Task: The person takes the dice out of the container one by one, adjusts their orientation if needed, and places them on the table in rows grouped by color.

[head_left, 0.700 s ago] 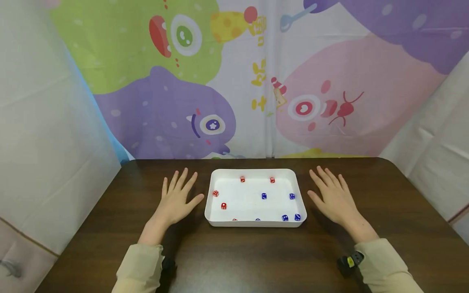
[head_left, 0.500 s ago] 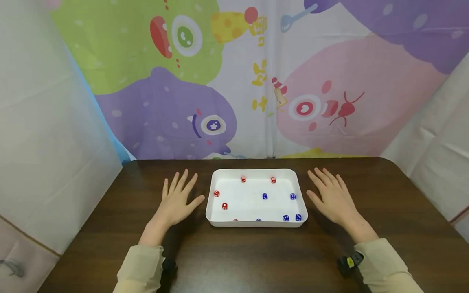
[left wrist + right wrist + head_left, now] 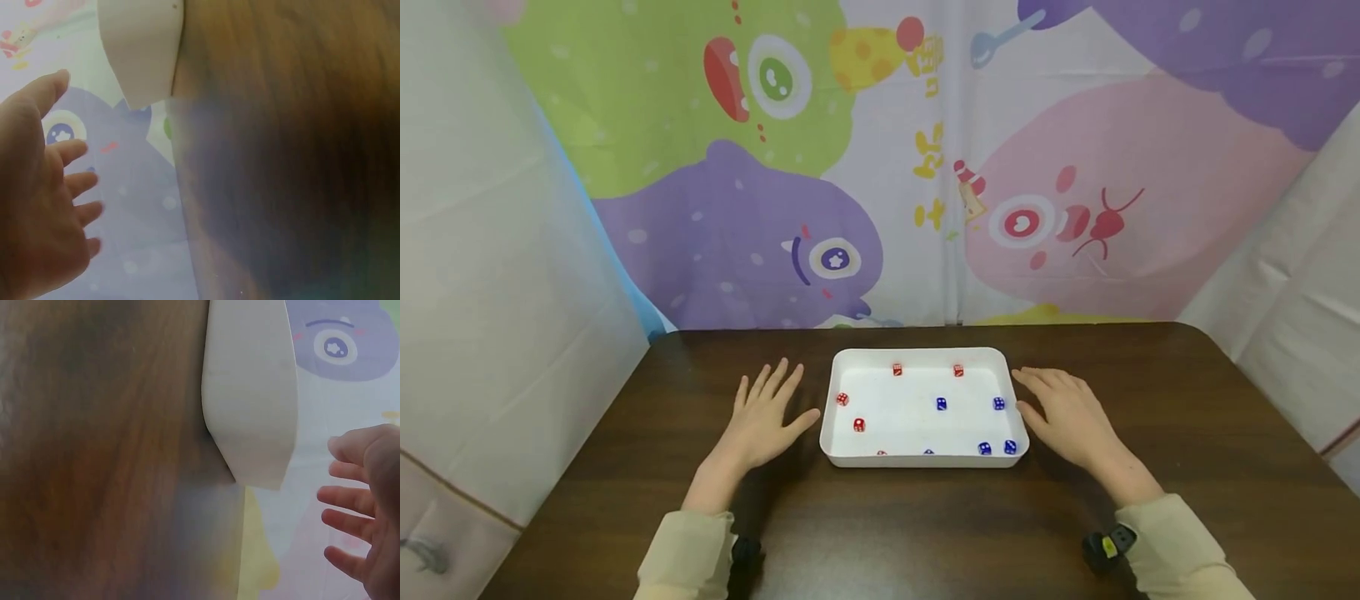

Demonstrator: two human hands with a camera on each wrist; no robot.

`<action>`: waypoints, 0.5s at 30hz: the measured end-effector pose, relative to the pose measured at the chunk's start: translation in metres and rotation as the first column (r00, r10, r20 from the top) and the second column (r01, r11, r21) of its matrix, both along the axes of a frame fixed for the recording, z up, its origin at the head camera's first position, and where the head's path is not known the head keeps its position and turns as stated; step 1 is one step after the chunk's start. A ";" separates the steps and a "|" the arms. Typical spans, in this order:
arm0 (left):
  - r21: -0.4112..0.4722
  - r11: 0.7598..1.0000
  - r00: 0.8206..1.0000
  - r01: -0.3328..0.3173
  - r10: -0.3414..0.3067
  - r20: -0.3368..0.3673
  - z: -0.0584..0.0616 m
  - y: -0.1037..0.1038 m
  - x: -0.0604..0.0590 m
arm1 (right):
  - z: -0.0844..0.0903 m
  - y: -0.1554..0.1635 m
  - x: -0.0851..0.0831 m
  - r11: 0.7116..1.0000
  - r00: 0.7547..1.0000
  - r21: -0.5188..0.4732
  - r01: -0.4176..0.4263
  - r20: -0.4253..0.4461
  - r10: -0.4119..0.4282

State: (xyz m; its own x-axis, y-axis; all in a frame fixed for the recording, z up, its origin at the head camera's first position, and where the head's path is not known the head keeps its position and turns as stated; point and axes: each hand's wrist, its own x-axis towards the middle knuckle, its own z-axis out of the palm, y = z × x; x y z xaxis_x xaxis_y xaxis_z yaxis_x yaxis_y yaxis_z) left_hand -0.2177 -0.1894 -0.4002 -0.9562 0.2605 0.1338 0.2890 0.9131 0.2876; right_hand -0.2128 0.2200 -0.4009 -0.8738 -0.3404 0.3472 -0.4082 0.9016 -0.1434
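A shallow white tray [image 3: 910, 461] stands on the dark wooden table, with small dice inside. Red dice, such as the red die [image 3: 859, 425], lie mostly to the left and along the back. Blue dice, among them the blue die [image 3: 942, 404], are on the right side; the front wall partly hides two dice. My left hand [image 3: 763, 425] is spread left of the tray, thumb tip near its side wall. At the tray's right edge, my right hand [image 3: 1067, 417] has its fingertips close to the rim. Both hands hold nothing; the wrist views show the fingers extended beside the tray wall.
The brown wooden table [image 3: 895, 533] has its far edge just behind the tray. A cartoon-printed curtain [image 3: 910, 275] hangs right behind that edge, and pale cloth walls [image 3: 512, 250] enclose both sides.
My right hand has moved left toward the tray's right rim, its fingers drawing closer together. My left hand has shifted slightly toward me. The dice stay where they were in the tray.
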 end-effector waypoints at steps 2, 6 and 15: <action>0.040 0.999 0.999 0.016 -0.018 0.035 -0.002 0.001 0.002 | -0.002 -0.003 0.002 1.000 1.000 -0.006 -0.015 0.000 0.015; 0.186 0.981 0.989 0.048 -0.073 0.130 -0.002 0.004 0.004 | -0.003 -0.011 0.003 0.999 0.999 -0.012 -0.048 -0.015 0.047; 0.463 0.884 0.956 -0.060 -0.082 0.281 0.001 0.018 0.010 | 0.000 -0.036 0.009 0.992 0.992 0.015 -0.124 0.030 0.124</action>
State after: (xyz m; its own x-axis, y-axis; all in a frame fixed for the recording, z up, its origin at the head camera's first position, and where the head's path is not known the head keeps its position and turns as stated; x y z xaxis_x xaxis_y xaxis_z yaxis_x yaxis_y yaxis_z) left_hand -0.2080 -0.1713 -0.3995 -0.9684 0.2470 -0.0353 0.1389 0.6514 0.7459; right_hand -0.2042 0.1837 -0.4014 -0.8340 -0.4523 0.3159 -0.5129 0.8467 -0.1417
